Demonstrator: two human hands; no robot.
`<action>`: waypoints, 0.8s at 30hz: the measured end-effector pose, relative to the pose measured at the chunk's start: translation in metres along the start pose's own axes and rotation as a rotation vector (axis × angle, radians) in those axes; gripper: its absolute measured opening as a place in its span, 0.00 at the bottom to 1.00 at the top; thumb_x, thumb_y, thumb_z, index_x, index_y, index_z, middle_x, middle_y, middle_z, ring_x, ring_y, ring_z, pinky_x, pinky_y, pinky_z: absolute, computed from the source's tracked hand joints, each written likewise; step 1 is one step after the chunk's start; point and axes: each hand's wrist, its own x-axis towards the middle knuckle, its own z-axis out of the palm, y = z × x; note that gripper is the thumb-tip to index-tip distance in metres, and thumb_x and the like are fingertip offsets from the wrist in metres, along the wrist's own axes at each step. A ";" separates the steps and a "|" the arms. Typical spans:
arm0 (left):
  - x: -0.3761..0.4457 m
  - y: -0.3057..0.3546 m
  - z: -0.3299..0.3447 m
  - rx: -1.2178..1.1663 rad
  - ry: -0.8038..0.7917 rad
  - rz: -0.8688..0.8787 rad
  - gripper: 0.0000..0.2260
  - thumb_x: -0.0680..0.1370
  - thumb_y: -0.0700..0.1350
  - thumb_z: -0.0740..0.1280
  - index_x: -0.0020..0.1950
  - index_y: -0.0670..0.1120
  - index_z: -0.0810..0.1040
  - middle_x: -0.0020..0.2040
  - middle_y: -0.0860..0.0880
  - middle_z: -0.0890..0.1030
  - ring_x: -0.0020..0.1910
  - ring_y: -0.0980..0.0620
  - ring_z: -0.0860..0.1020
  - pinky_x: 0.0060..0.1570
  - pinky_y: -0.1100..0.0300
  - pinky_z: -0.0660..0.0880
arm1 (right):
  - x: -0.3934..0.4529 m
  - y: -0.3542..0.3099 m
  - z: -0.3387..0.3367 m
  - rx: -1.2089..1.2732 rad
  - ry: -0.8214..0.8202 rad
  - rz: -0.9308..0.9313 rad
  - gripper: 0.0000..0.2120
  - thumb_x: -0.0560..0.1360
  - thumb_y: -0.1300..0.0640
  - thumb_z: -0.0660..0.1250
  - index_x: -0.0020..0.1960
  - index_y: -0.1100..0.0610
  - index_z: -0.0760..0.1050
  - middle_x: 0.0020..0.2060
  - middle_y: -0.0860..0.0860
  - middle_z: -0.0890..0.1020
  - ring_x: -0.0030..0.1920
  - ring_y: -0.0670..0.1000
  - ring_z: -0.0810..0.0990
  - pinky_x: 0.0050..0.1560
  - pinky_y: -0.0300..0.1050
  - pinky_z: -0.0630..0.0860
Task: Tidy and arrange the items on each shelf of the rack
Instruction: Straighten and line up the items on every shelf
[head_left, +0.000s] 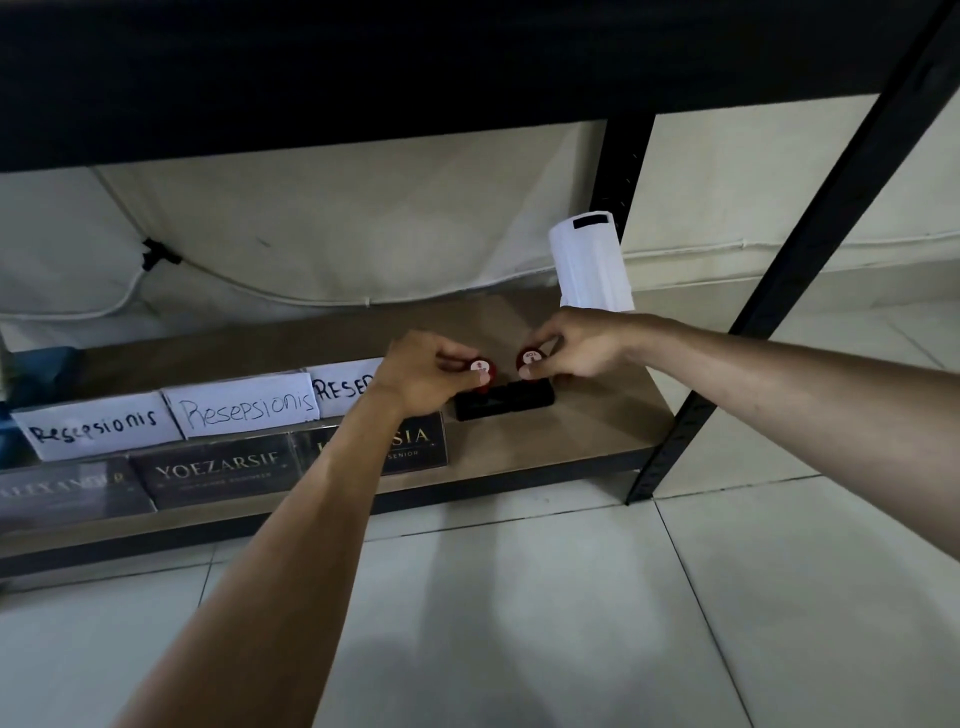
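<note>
you are looking down at the lowest shelf (545, 441) of a black metal rack (810, 291), with both bare arms reaching in over a pale tiled floor (519, 623). your left hand (421, 371) pinches a small red stamp knob (483, 368) with a white round label on top, thumb and fingertips curled round it. your right hand (576, 345) pinches a second red stamp knob (530, 357), just beside the first, its grip also curled round the knob. both knobs sit above a low black base (511, 402) that lies flat on the wooden shelf board, toward its right end. behind your right hand a white rolled sheet (589, 265) stands upright near the rear post. to the left, three white paper cards with handwritten "resepsionis" (249, 410) stand in a row, the third partly hidden by your left wrist. in front of them three dark nameplates (218, 465) with gold lettering line the shelf's front edge; the middle one reads "yoezarsif". a white cable (130, 291) droops along the wall behind.
</note>
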 end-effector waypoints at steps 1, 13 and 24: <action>-0.001 -0.001 -0.001 0.007 0.001 -0.001 0.13 0.73 0.46 0.78 0.57 0.51 0.85 0.49 0.58 0.84 0.49 0.65 0.81 0.55 0.71 0.75 | 0.000 -0.001 0.001 0.002 -0.002 0.001 0.14 0.77 0.41 0.72 0.60 0.44 0.83 0.50 0.40 0.83 0.54 0.47 0.80 0.59 0.42 0.74; -0.001 -0.001 -0.001 -0.003 0.006 -0.015 0.11 0.73 0.46 0.78 0.54 0.54 0.85 0.46 0.60 0.83 0.48 0.65 0.81 0.54 0.70 0.75 | -0.006 -0.006 0.002 0.022 0.001 0.016 0.13 0.77 0.42 0.72 0.60 0.44 0.82 0.41 0.35 0.80 0.43 0.39 0.78 0.48 0.37 0.71; -0.004 0.005 -0.004 -0.033 0.001 -0.027 0.20 0.75 0.49 0.76 0.66 0.49 0.80 0.57 0.54 0.83 0.56 0.60 0.80 0.54 0.73 0.72 | -0.023 -0.017 -0.007 -0.036 -0.006 0.071 0.30 0.75 0.35 0.71 0.73 0.46 0.74 0.55 0.44 0.81 0.59 0.49 0.80 0.62 0.42 0.73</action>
